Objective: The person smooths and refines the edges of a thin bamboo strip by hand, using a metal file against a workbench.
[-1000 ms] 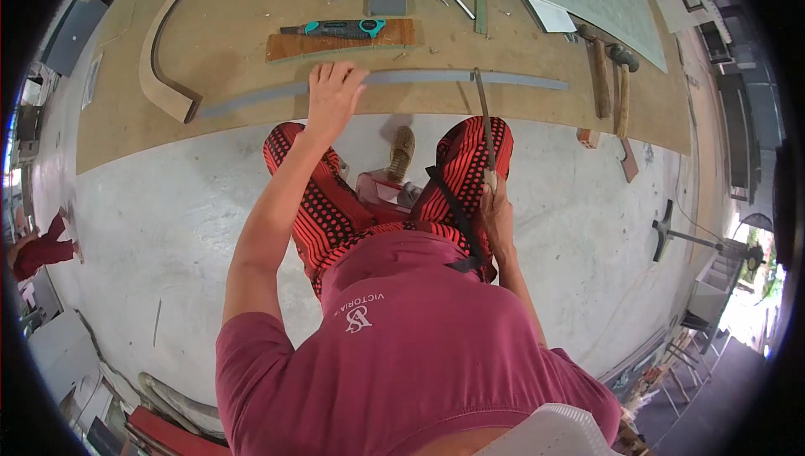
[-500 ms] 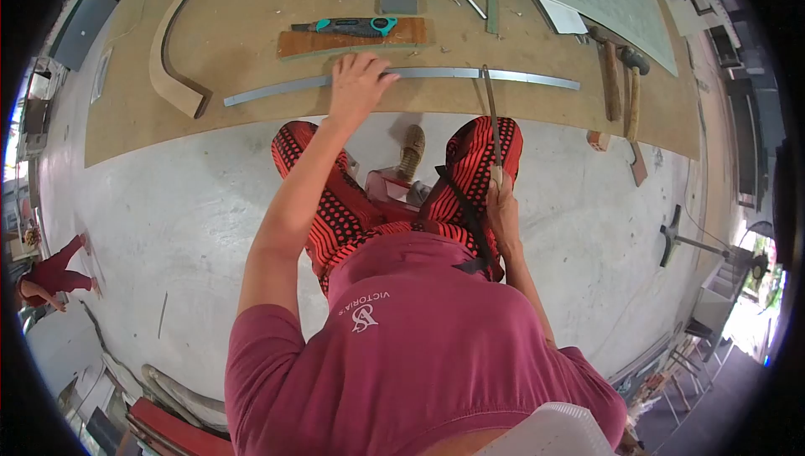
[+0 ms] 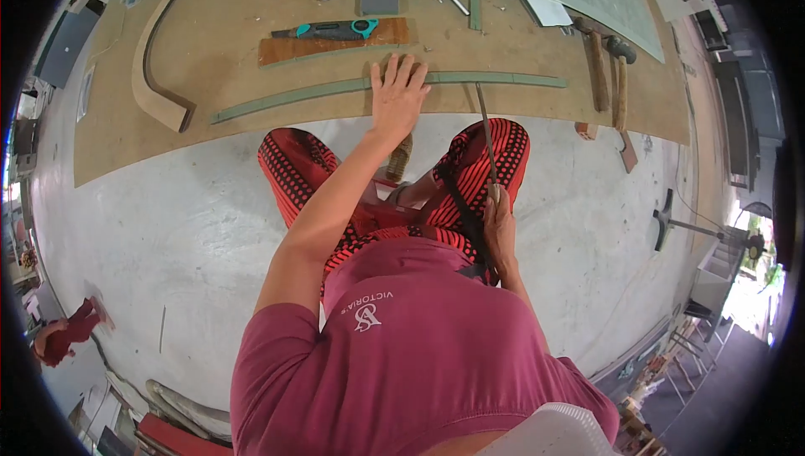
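My left hand [image 3: 398, 106] lies flat with fingers spread on a long, narrow green strip [image 3: 281, 99] near the table's front edge. Part of the strip is hidden under the palm. Low over my right thigh, my right hand [image 3: 501, 225] is closed around the pale handle of a slim metal file [image 3: 488, 133]. The file's blade points away from me, its tip just short of the strip, right of my left hand.
Behind the strip, a black-and-teal hand tool [image 3: 335, 30] rests on a brown board [image 3: 277, 51]. A curved wooden piece [image 3: 141, 62] lies left. Two hammers, one with a wooden handle [image 3: 621, 95], lie right. Large pale-green sheets [image 3: 587, 7] cover the back. Another person [image 3: 71, 334] is far left.
The strip's upward face was silvery and is now green, so it has been turned over. My left hand has moved right and flattened onto it. The file stays in my right hand.
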The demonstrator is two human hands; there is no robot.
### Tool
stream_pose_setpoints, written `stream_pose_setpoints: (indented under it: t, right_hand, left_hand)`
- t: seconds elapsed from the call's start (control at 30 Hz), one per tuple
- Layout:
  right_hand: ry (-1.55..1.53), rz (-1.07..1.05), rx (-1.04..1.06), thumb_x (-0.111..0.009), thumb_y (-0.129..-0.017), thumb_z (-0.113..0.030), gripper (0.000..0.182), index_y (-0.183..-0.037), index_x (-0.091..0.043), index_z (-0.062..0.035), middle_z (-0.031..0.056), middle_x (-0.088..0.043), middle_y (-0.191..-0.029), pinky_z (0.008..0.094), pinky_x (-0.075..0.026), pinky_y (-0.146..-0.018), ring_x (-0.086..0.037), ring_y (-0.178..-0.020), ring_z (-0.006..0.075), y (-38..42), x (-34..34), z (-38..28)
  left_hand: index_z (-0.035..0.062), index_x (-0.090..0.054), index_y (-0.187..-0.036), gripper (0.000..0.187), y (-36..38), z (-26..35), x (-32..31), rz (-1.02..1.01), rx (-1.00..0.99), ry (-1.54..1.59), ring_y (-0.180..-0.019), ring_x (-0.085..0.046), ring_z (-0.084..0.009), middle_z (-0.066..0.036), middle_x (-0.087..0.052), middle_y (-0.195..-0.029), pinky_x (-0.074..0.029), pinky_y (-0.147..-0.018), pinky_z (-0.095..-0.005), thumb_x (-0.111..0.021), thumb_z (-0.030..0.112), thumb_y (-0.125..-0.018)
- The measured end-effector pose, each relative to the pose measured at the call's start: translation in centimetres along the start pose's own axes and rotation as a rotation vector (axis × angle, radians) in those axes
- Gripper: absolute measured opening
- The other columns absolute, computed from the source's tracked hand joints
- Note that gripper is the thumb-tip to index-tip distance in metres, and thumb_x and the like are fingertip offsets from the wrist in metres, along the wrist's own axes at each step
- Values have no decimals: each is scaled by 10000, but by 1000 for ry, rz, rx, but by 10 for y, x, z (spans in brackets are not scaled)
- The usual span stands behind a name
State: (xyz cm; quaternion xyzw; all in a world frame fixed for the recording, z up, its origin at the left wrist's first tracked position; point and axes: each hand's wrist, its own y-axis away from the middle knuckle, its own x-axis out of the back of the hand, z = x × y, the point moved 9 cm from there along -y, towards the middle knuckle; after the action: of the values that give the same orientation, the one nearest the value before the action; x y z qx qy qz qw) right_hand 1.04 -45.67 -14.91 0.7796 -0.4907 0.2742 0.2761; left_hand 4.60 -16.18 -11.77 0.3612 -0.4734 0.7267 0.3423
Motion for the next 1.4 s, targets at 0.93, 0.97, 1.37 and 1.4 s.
stream_pose_setpoints:
  t: [0.93,0.97,1.37,1.4]
  right_hand:
    - [110,257,-32,-383,-1006,-203,477,-1473,-291,-172,238,-623,-1114,458,-474,-754,-625,-870,402,-98,97,31]
    - [96,266,-4,-383,-1006,-220,492,-1484,-272,-188,222,-631,-1085,459,-474,-706,-628,-779,382,-97,95,28]
    - [71,120,156,-357,-994,-119,458,-1450,-315,-89,221,-495,-1349,456,-440,-947,-519,-1179,415,-67,34,-30]
    - [71,129,177,-355,-997,-147,468,-1461,-305,-109,230,-499,-1338,475,-447,-911,-524,-1152,443,-65,35,-31]
  left_hand:
    - [131,-548,-1279,367,-36,66,-40,-7,-76,159,-1354,-310,-414,-201,-437,-1401,-148,-1123,-584,-528,247,-931]
    - [142,-556,-1279,362,-36,67,-40,-8,-74,133,-1348,-326,-399,-186,-448,-1396,-152,-1120,-581,-522,253,-936]
    - [142,-558,-1269,353,-36,65,-40,-17,-73,74,-1339,-344,-387,-172,-461,-1385,-159,-1115,-581,-506,270,-944]
    - [142,-556,-1270,355,-35,66,-41,-16,-77,75,-1340,-343,-387,-173,-461,-1384,-159,-1115,-582,-504,272,-944]
